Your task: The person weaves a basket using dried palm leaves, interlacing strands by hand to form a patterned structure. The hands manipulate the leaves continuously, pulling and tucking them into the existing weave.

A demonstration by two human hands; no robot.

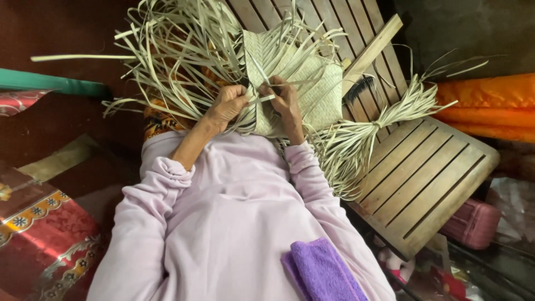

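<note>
Pale straw-beige all over the woven mat (312, 83), a tight diagonal plait pattern across its finished part, and the loose strips (178, 50) fanning off it run the same dry cream, some greyer at the tips. The tied bundle of strips (362, 139) matches that straw tone. Sleeves and top (234, 223) are a soft lilac, plain; the folded towel (323, 273) is a stronger violet. Brown slats on the wooden platform (429, 173), dark gaps between. Bright orange cloth (485, 106) at one side, a red fabric (44, 234) with gold floral border at the other, and a teal-green bar (50, 83) above it
</note>
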